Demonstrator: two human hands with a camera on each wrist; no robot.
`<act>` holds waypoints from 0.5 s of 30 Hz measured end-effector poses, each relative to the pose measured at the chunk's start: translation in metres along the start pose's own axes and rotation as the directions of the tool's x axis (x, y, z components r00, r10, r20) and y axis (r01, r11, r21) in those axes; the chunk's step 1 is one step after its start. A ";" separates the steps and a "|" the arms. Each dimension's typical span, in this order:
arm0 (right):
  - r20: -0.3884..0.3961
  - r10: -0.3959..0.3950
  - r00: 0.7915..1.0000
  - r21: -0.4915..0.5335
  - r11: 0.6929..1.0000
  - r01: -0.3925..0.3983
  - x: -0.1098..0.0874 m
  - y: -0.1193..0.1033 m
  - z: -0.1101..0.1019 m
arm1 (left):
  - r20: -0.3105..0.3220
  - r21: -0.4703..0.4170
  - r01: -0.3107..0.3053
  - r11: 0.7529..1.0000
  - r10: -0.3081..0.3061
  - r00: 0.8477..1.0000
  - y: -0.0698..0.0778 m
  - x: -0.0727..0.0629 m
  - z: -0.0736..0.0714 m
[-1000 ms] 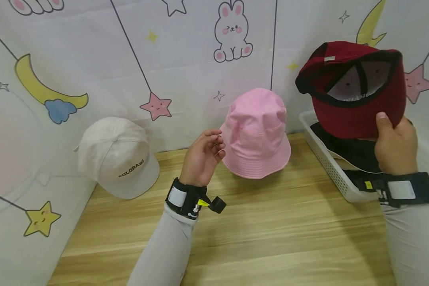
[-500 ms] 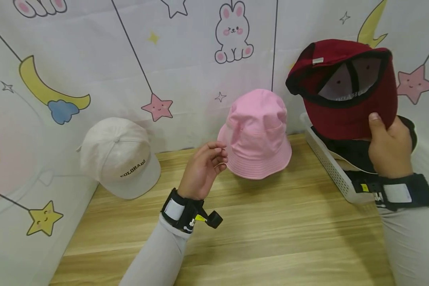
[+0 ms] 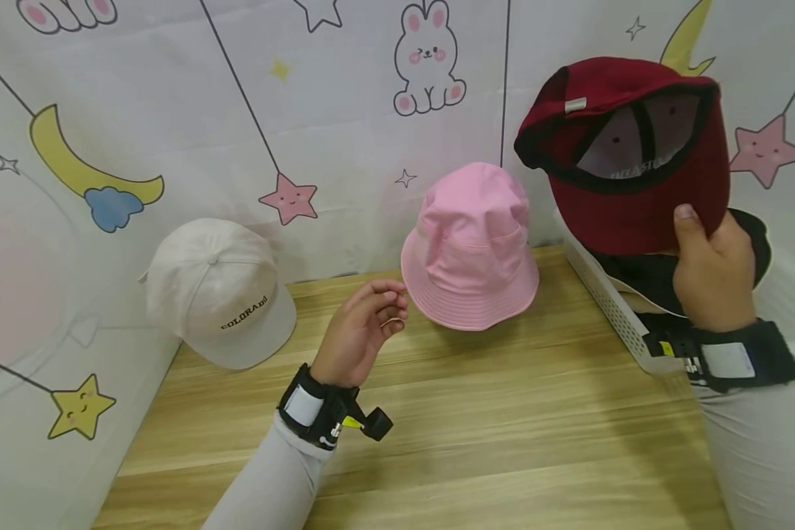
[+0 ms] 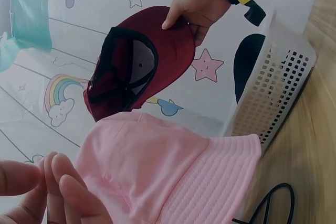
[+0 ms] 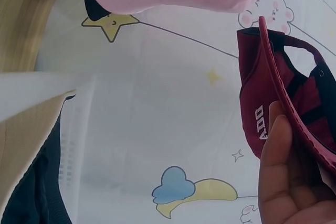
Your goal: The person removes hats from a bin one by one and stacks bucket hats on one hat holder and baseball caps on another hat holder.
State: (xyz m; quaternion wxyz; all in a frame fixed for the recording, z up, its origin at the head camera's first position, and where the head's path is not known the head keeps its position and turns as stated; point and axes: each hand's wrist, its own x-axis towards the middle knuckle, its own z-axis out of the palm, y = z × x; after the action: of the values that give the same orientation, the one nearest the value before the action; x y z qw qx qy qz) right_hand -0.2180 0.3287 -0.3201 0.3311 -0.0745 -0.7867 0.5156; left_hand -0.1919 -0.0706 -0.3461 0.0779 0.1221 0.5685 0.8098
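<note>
My right hand grips a dark red baseball cap by its brim, thumb on the underside. The cap is held up above the basket with its hollow inside facing me; white lettering on its front shows in the right wrist view. A pink bucket hat stands brim down near the back wall. Just left of its brim, my left hand hovers with loosely curled fingers and nothing in them. In the left wrist view its fingertips overlap the pink hat.
A white perforated basket at the right holds a black hat with a light edge. At the left, a cream cap lettered COLORADO rests against the wall. A black cord lies by the pink hat's brim.
My right hand has carried the red cap left and slightly up, uncovering more of the black hat. My left hand has drawn back down and left, away from the pink hat.
</note>
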 end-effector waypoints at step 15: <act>-0.048 -0.040 0.998 0.040 0.998 0.042 -0.014 -0.016 0.002 | 0.020 0.024 -0.011 1.000 0.011 1.000 0.002 -0.004 0.004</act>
State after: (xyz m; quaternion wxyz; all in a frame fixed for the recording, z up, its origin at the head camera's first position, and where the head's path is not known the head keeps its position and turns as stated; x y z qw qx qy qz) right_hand -0.2050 0.3138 -0.3128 0.3616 -0.0639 -0.7693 0.5228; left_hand -0.1871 -0.0682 -0.3436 0.0778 0.1342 0.5767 0.8021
